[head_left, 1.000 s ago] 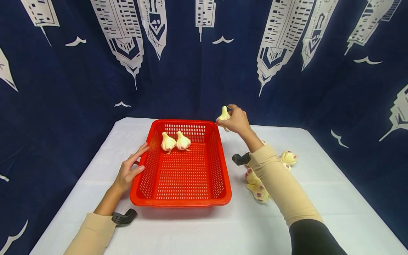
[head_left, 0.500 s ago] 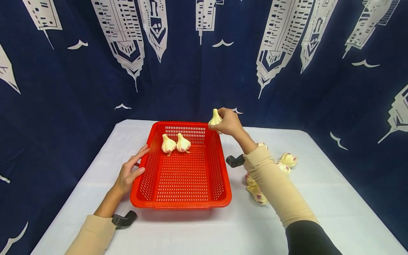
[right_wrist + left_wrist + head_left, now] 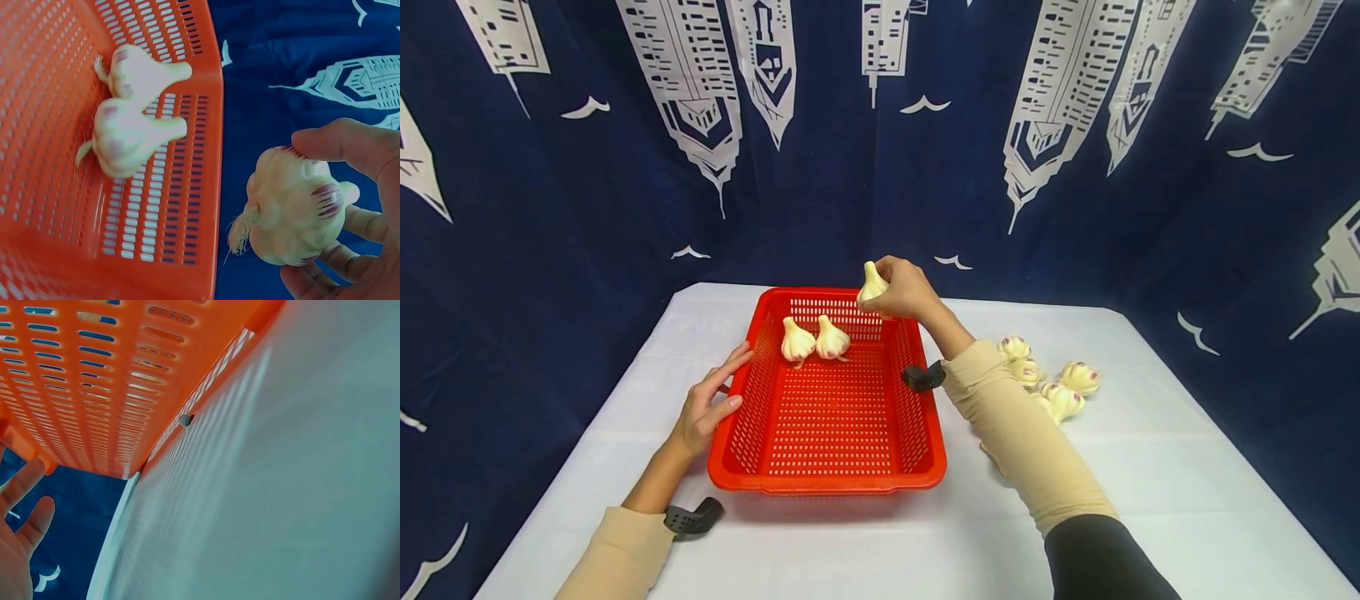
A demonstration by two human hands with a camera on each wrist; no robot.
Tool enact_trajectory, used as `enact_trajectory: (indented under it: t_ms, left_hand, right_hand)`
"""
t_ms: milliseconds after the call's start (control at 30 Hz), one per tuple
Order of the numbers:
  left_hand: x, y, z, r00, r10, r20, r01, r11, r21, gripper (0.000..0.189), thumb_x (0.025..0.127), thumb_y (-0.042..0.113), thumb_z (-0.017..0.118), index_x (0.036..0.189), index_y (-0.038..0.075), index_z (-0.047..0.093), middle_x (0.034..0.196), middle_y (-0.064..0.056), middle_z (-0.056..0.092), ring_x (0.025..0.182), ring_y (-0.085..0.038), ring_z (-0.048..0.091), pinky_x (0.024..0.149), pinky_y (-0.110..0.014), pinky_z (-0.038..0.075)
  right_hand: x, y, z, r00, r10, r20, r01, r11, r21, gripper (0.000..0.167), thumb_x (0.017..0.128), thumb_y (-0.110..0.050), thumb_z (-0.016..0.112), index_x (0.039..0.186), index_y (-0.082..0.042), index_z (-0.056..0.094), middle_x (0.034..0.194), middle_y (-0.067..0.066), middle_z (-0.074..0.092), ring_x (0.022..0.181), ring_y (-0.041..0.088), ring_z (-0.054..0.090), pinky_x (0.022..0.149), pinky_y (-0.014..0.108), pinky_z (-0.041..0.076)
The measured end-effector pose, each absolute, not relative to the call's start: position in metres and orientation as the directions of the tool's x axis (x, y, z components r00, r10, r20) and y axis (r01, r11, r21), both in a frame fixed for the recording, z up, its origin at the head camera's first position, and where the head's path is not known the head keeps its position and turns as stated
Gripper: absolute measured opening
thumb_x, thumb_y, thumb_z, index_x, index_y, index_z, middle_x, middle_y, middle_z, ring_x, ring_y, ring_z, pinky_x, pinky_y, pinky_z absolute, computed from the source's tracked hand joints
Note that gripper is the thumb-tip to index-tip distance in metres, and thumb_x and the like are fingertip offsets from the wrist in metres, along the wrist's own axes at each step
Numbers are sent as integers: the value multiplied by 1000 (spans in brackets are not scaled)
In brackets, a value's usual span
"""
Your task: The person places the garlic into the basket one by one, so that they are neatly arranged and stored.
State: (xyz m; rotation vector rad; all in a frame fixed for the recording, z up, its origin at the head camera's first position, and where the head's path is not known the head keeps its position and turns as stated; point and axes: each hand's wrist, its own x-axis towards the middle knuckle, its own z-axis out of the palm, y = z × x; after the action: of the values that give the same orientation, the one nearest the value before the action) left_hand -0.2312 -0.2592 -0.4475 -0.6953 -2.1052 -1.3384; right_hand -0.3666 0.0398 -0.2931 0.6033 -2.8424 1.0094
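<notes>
My right hand point(image 3: 907, 289) grips a garlic bulb point(image 3: 872, 284) above the far rim of the red plastic basket point(image 3: 831, 482). In the right wrist view, the thumb and fingers surround this garlic bulb point(image 3: 299, 206), its roots facing the basket. Two more bulbs, a left one point(image 3: 797, 340) and a right one point(image 3: 832, 338), stand side by side inside at the far left, stems up. My left hand point(image 3: 700, 408) rests on the basket's left rim with its fingers extended. In the left wrist view, part of the left hand point(image 3: 25, 512) shows beside the slotted basket wall point(image 3: 94, 381).
Several garlic bulbs point(image 3: 1062, 400) lie on the white table point(image 3: 1157, 475) to the right, some hidden behind the right sleeve point(image 3: 1022, 433). A dark blue curtain point(image 3: 880, 183) with white building prints hangs behind the table.
My right hand has carried its garlic bulb leftward, from right of the basket to above its far rim. More bulbs on the right now show from behind the sleeve. The left hand stays put.
</notes>
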Motion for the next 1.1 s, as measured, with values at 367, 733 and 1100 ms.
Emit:
enact_trajectory:
  t_ms: [367,733,1100]
  left_hand:
    - [-231,-259,-448,-721,140,679,671,385,633,60,81,11,50,138,-3,54,151,-16,43,119,-13,49,79,-23,38]
    - [-231,-260,-449,-714,141,686,679,377,630,59,81,11,50,139,-2,54,151,-17,43,121,-11,49,79,-23,39]
    - [-229,-260,-447,-720,146,678,672,389,630,60,80,10,51,139,-1,54,150,-18,44,122,-13,48,79,-23,39]
  right_hand:
    - [-374,7,-306,-946,-274,174,-323,729,-603,62,73,-22,83,125,-1,59,114,13,65,97,26,61,80,33,50]
    - [-377,-5,-341,-976,-137,170,-212,778,-591,57,77,-29,80,123,-3,59,105,12,62,95,27,59,79,36,50]
    - [-378,-6,-360,-989,-106,103,-146,816,-560,56,72,-23,83,115,0,56,104,16,60,99,32,59,86,40,50]
